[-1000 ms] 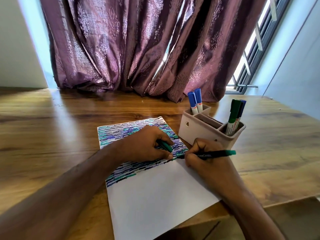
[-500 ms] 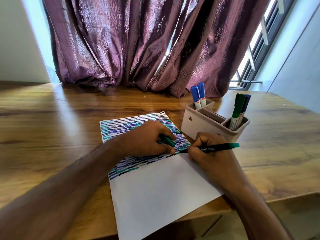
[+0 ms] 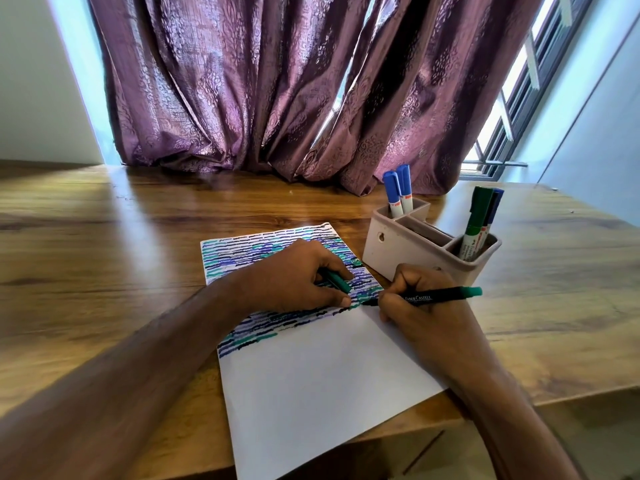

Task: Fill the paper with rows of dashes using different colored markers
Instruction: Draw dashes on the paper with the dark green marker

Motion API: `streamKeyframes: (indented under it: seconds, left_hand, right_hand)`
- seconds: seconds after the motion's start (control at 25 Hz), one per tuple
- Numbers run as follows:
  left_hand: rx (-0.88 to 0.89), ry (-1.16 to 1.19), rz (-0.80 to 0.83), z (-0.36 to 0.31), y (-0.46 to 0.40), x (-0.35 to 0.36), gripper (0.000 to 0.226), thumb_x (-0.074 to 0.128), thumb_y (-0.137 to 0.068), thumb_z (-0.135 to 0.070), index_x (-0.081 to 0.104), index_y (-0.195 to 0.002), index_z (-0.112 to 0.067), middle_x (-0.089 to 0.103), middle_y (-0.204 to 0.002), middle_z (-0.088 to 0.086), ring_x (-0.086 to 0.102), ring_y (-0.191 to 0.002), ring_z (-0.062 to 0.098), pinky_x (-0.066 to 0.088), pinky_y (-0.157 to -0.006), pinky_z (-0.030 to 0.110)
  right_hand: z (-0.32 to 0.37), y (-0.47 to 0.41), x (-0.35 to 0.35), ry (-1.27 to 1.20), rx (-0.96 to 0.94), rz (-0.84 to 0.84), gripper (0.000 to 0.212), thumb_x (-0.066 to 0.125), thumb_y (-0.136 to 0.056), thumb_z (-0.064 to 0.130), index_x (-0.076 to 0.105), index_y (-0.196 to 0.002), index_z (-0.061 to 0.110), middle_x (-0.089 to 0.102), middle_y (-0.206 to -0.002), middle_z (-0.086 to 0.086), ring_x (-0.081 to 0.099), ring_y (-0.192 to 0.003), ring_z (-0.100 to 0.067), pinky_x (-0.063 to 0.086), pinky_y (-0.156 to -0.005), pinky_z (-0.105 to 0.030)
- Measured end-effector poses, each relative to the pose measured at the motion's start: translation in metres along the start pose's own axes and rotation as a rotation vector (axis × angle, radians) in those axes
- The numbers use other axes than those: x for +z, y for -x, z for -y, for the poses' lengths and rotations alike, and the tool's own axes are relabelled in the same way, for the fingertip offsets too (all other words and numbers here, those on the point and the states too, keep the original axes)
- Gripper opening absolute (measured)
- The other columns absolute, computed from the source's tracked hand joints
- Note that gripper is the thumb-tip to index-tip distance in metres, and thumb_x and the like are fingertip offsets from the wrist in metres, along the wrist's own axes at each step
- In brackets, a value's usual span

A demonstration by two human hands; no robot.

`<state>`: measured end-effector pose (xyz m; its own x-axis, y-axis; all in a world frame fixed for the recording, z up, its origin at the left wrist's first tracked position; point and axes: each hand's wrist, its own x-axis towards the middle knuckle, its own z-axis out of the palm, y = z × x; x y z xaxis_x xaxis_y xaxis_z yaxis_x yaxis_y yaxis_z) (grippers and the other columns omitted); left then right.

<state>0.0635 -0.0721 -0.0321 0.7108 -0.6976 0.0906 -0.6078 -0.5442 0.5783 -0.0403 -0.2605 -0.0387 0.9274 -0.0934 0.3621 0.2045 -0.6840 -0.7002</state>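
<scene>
A white paper (image 3: 311,393) lies on the wooden table, its far half covered with rows of blue, teal and black dashes (image 3: 235,258); the near half is blank. My right hand (image 3: 419,306) grips a black marker with a teal end (image 3: 440,295), its tip touching the paper at the right end of the lowest dash row. My left hand (image 3: 294,278) rests on the dashed area, pressing the sheet and holding a teal marker cap (image 3: 337,281) between its fingers.
A beige marker holder (image 3: 401,251) stands just beyond my right hand, with two blue-capped markers (image 3: 398,192) at its back and a green and a dark blue marker (image 3: 479,220) in front. A purple curtain (image 3: 294,98) hangs behind the table. The table's near edge cuts across at bottom right.
My right hand and marker have shifted slightly right along the lowest row, adding a short teal dash. The left hand stays in place. The camera has tilted a little.
</scene>
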Motion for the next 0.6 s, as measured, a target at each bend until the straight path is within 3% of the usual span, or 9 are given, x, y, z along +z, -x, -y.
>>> streamKeyframes:
  seconds: [0.32,0.52,0.6]
  left_hand:
    - [0.004,-0.020,-0.001,-0.0005,0.0006,-0.0002,0.044,0.074,-0.083,-0.037,0.066,-0.125,-0.025,0.068,-0.117,-0.005,0.059,-0.096,0.002,0.040,-0.072,0.006]
    - [0.003,-0.021,0.000,-0.0015,0.0005,0.0000,0.045,0.074,-0.084,-0.038,0.066,-0.126,-0.025,0.068,-0.118,-0.005,0.058,-0.096,0.002,0.041,-0.073,0.008]
    - [0.003,-0.017,0.004,-0.0013,0.0005,-0.0004,0.045,0.074,-0.084,-0.038,0.066,-0.126,-0.026,0.068,-0.118,-0.006,0.059,-0.098,0.003,0.042,-0.074,0.008]
  right_hand:
    - [0.0006,-0.0007,0.0007,-0.012,0.009,-0.015,0.018,0.065,-0.084,0.020,0.063,-0.068,0.014,0.070,-0.072,0.004,0.064,-0.076,-0.006,0.061,-0.061,-0.032]
    - [0.0012,-0.0008,0.0000,-0.011,0.007,-0.013,0.019,0.065,-0.084,0.020,0.060,-0.065,0.018,0.066,-0.070,0.011,0.063,-0.076,0.001,0.056,-0.056,-0.019]
    - [0.0007,-0.0013,0.0002,-0.012,0.010,-0.019,0.019,0.065,-0.084,0.020,0.061,-0.066,0.016,0.067,-0.070,0.010,0.063,-0.077,0.000,0.057,-0.057,-0.021]
